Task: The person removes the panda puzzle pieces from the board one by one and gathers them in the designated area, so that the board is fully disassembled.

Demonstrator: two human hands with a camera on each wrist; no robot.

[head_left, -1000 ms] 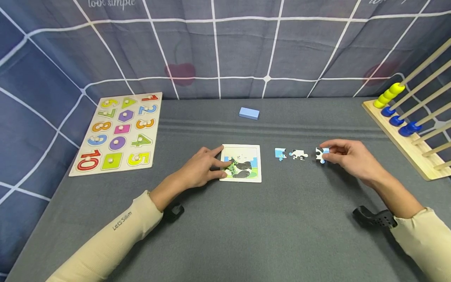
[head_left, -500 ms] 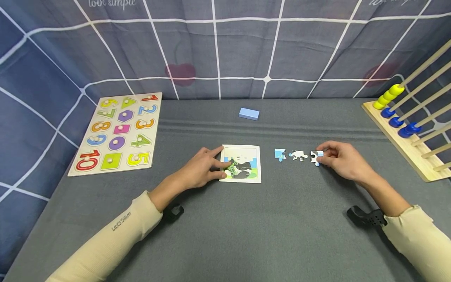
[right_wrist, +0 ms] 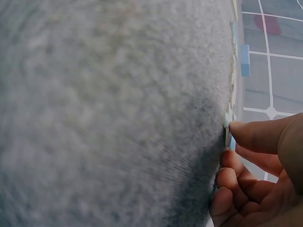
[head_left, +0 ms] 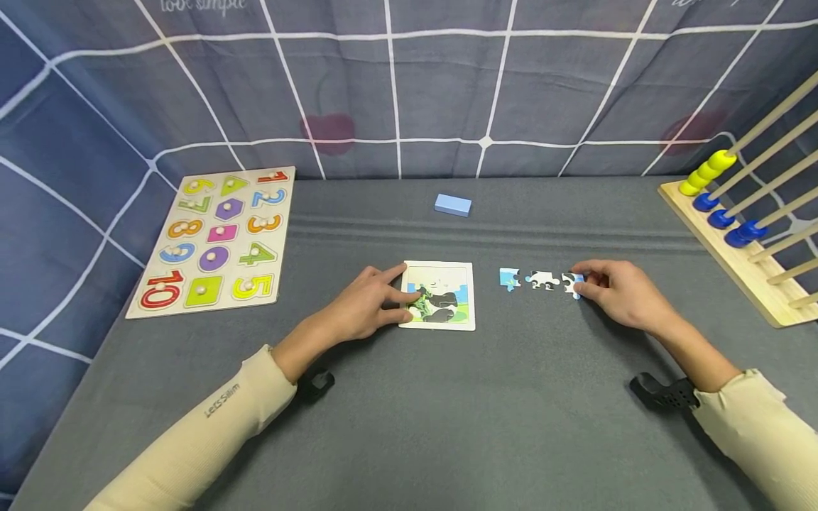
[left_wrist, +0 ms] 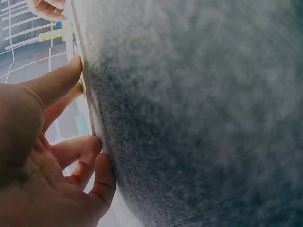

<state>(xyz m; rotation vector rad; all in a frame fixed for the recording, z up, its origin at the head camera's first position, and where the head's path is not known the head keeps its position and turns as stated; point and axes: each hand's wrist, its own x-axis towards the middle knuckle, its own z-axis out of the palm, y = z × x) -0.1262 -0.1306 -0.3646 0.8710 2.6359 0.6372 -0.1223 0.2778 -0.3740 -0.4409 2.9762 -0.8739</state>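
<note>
Near the middle of the table in the head view lies a square panda jigsaw puzzle (head_left: 439, 316) in a white frame. My left hand (head_left: 366, 304) rests on its left side, thumb and fingertips touching it. Right of the puzzle are a blue-and-white puzzle piece (head_left: 509, 277) and a black-and-white puzzle piece (head_left: 542, 280) in a row. At the row's right end my right hand (head_left: 620, 292) pinches a third puzzle piece (head_left: 569, 283) between thumb and fingers, low at the table. The right wrist view shows that pinched piece (right_wrist: 228, 134) edge-on; the fingertips partly hide it.
A board of knobbed numbers and shapes (head_left: 214, 241) lies at the left. Behind the puzzle is a blue block (head_left: 452, 205). An abacus (head_left: 776, 287) with yellow and blue beads stands at the right. A gridded cloth (head_left: 441, 89) hangs along the back.
My right hand has moved left with its puzzle piece, bringing it close beside the black-and-white piece. My left hand has stayed on the jigsaw puzzle.
</note>
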